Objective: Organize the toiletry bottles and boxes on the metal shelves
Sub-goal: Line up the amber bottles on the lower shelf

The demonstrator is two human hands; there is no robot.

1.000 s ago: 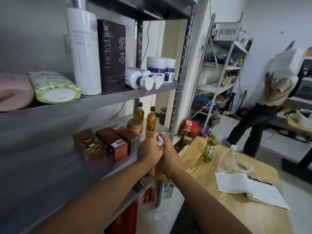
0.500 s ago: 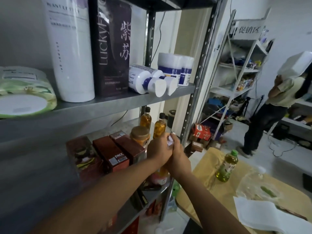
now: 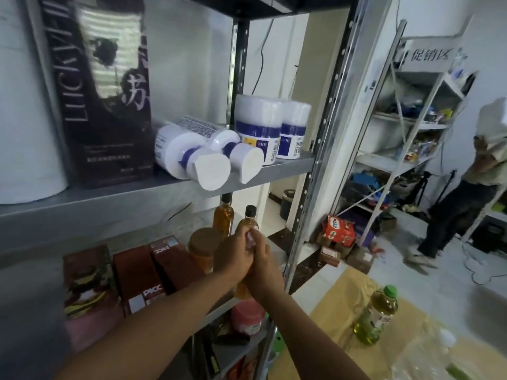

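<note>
Both my hands meet at the front of the middle metal shelf (image 3: pixel 277 249). My left hand (image 3: pixel 233 256) and my right hand (image 3: pixel 264 267) are wrapped together around a small amber bottle (image 3: pixel 242 290); only its base and a pale cap show. Just behind them stand two amber bottles with black caps (image 3: pixel 223 219) and a jar with a brown lid (image 3: pixel 204 242). Red-brown boxes (image 3: pixel 137 270) and a patterned box (image 3: pixel 85 278) line the shelf to the left. On the upper shelf (image 3: pixel 109 198) are a dark box (image 3: pixel 104 105), two lying pump bottles (image 3: pixel 189 152) and two white tubs (image 3: pixel 259 127).
The rack's upright post (image 3: pixel 315 160) rises just right of my hands. A pink jar (image 3: pixel 247 316) sits on the shelf below. To the right, a yellow-covered table (image 3: pixel 343 292) holds a green tea bottle (image 3: pixel 377 316). A person (image 3: pixel 466 193) stands by a second rack (image 3: pixel 411 133).
My view has moved closer to the rack. Both hands, still clasped on the amber bottle, have risen a little and now cover the nearer black-capped bottle.
</note>
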